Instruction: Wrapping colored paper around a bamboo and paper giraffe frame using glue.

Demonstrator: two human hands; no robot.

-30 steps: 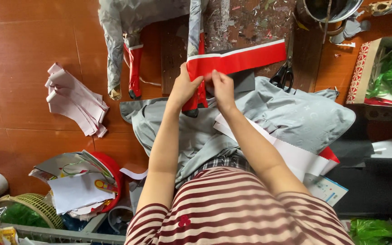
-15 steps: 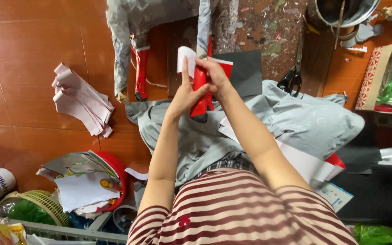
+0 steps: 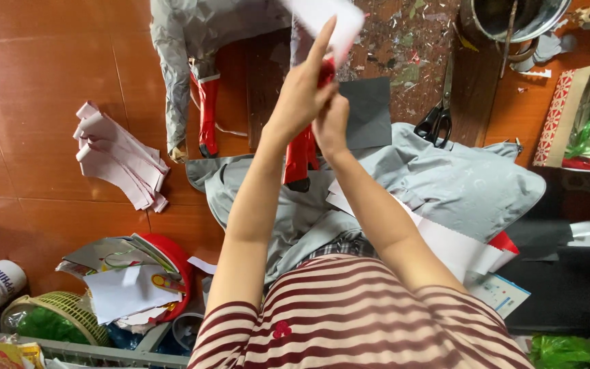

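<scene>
Both forearms extend forward and upward from the striped sleeves, converging ahead of the chest; the left hand (image 3: 302, 96) is raised highest, its index finger pointing straight up while the remaining fingers curl inward in a pinch; the right hand (image 3: 331, 126) sits just below and beside it, touching it, fingers folded closed with the knuckles turned toward the camera; the left forearm runs nearly vertical, the right forearm slants in from the lower right; both wrists are bare.

The brown tiled floor (image 3: 42, 82) carries a white paper stack (image 3: 121, 157), black scissors (image 3: 437, 119) and grey cloth (image 3: 459, 181).
</scene>
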